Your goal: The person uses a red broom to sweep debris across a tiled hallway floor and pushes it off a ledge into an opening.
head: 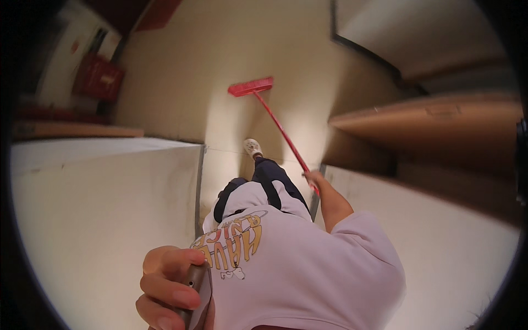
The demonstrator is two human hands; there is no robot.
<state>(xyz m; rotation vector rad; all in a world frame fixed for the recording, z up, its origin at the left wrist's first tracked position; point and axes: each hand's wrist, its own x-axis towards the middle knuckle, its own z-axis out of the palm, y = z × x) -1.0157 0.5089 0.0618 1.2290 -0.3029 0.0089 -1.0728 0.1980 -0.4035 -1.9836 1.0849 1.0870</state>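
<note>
My right hand (pixel 315 180) grips a long red broom handle (pixel 282 130) near its upper end, with the arm stretched out to the right. The handle runs away at a slant to the red broom head (pixel 251 86), whose bristles point forward at the floor. Close to the camera, my left hand (pixel 171 284) is wrapped around a flat grey-brown device (pixel 196 284) that looks like a phone; its face is seen only edge-on. One white clog (pixel 252 147) shows on the floor in front of me, between my body and the broom head.
Pale walls (pixel 103 185) with dark-edged corners flank me on both sides, forming a narrow opening. Beyond it spreads a beige floor (pixel 231 45). On the right juts a brown board or carton (pixel 429 115). A blurred red box (pixel 99 78) stands at the far left.
</note>
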